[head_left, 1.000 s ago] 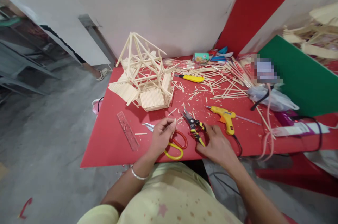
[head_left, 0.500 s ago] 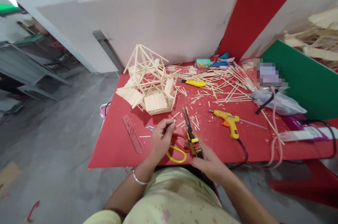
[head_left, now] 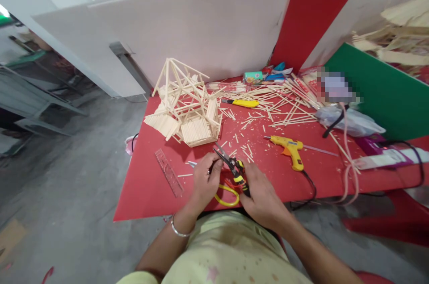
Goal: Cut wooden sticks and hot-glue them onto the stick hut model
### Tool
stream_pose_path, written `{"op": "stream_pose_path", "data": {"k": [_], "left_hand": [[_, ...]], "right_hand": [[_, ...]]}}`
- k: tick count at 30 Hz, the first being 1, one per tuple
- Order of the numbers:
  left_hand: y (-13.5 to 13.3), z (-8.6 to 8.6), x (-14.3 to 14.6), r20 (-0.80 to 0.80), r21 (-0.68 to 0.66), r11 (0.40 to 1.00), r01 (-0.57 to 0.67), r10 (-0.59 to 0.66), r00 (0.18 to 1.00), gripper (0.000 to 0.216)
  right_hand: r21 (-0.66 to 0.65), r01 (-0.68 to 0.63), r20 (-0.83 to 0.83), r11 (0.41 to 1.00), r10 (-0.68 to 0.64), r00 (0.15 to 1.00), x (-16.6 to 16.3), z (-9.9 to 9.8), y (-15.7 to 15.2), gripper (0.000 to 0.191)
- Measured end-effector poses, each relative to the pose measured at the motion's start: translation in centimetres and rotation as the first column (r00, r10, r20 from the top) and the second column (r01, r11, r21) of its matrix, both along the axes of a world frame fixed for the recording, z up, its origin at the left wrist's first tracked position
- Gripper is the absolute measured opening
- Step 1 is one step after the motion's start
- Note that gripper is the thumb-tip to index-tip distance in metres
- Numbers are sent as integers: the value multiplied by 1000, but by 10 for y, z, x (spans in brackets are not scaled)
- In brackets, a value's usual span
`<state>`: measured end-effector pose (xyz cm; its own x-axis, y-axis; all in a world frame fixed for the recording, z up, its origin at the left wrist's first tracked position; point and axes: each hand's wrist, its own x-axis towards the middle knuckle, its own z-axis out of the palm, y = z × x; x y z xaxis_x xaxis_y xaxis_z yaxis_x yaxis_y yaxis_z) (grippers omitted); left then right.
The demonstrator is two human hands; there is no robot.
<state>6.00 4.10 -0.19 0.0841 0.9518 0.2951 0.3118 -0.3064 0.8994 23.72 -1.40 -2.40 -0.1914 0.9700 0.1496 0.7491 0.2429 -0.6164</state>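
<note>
My right hand (head_left: 261, 192) grips the yellow-and-black handles of a pair of cutting pliers (head_left: 231, 167), with the jaws pointing up-left. My left hand (head_left: 206, 181) is pinched on a short thin wooden stick right at the jaws, fingers closed. Both hands hover over red-and-yellow scissors (head_left: 225, 192) lying on the red table (head_left: 147, 190) near its front edge. Behind them stands a model house of wooden sticks (head_left: 186, 103).
A yellow glue gun (head_left: 290, 149) with a black cord lies to the right. A clear ruler (head_left: 169, 173) lies to the left. A yellow utility knife (head_left: 241, 102), loose sticks (head_left: 284, 105), a plastic bag (head_left: 348, 123) and cables crowd the back and right. White, red and green boards wall the table.
My right hand lifted the pliers off the table and swung their jaws left to the stick in my left hand. The camera view tilted slightly.
</note>
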Motion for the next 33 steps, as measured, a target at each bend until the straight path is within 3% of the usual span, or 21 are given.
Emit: {"op": "stream_pose_path", "data": {"k": [6, 10, 14, 18, 27, 33], "left_hand": [[5, 2, -4, -152, 138, 988, 73, -51, 987, 16], [5, -1, -5, -167, 167, 981, 103, -75, 983, 14], [-2, -7, 1, -107, 113, 991, 72, -60, 992, 14], [-7, -7, 9, -38, 27, 998, 53, -52, 998, 15], [-7, -10, 4, 5, -88, 996, 6, -6, 1000, 17], [-7, -9, 2, -10, -70, 997, 14, -14, 1000, 18]], "right_hand": [[-88, -10, -44, 996, 7, 999, -3, 1, 2, 71], [-88, -26, -108, 996, 16, 994, -4, -2, -3, 73], [-41, -41, -152, 998, 34, 988, -4, -9, -11, 67], [-123, -7, -219, 992, -20, 976, -3, -15, -15, 58], [40, 31, -13, 999, -31, 999, 2, -12, -12, 76], [70, 9, 31, 997, -11, 999, -2, -12, -14, 78]]}}
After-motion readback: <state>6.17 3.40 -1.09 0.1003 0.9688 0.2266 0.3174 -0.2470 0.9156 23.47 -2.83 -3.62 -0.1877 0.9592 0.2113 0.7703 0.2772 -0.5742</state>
